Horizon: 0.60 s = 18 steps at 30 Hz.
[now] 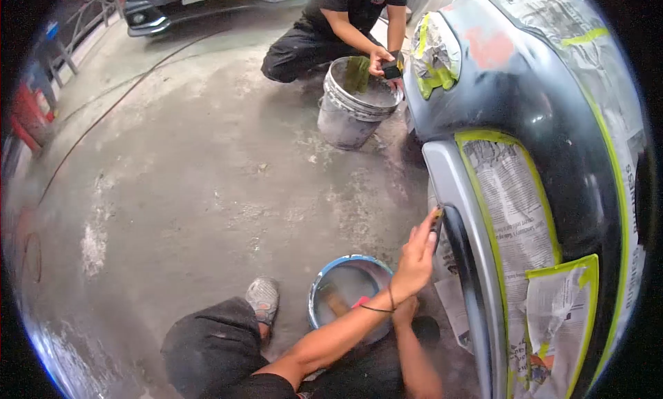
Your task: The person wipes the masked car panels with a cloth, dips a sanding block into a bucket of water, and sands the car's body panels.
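Left hand (416, 252) outstretched, a small dark block (437, 223) is held under the fingers against the grey trim (450, 170) of a car bumper (511, 95). The block's long axis is set roughly along the trim, its upper end pointed up the frame, towards a crouching co-worker (338, 26). The right hand (406, 311) is partly hidden behind the left wrist, near a blue-rimmed bucket (320, 283) of cloudy water; whether anything is gripped by it cannot be told. Newspaper (507, 192) is fixed to the bumper with yellow-green tape (476, 174). Beside a white bucket (338, 123), another black block (392, 69) is held by the co-worker.
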{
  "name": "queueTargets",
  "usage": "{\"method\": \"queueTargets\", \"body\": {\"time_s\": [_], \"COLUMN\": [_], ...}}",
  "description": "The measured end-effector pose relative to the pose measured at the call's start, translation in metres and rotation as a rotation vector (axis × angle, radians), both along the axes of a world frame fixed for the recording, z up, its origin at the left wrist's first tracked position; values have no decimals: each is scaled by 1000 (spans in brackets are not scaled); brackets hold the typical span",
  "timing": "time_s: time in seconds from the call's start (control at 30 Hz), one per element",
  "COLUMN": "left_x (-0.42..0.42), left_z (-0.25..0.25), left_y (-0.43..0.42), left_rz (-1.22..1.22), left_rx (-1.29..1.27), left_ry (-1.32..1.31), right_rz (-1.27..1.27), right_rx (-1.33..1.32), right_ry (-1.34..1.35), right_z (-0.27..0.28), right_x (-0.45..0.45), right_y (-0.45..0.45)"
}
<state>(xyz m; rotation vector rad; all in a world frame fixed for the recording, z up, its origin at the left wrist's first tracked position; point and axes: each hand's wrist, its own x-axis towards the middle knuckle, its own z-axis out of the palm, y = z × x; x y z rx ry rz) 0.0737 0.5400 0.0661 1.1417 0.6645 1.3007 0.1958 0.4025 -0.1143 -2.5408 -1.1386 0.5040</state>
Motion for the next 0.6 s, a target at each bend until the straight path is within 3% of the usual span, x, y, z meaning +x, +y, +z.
{"method": "queueTargets", "body": {"time_s": [0.07, 0.17, 0.23, 0.3, 0.4, 0.47, 0.6], "left_x": [-16, -48, -69, -90, -113, -124, -130], "left_z": [-22, -74, -89, -107, -95, -89, -113], "left_y": [-8, -20, -32, -31, -36, -32, -26], "left_rz": [99, 68, 175, 95, -13, 254, 147], "left_rx": [-74, -172, -163, -23, 130, 472, 322], "left_ry": [52, 188, 442, 605, 830, 972, 1263], "right_rz": [-72, -33, -76, -123, -149, -160, -226], "right_rx": [121, 254, 215, 188, 242, 263, 247], "right_ry": [58, 54, 104, 130, 204, 245, 208], "right_z": [-22, -5, 2, 18, 15, 16, 20], "right_x": [7, -3, -6, -13, -10, -10, -12], "right_y": [-4, 2, 3, 2, -3, -1, -9]}}
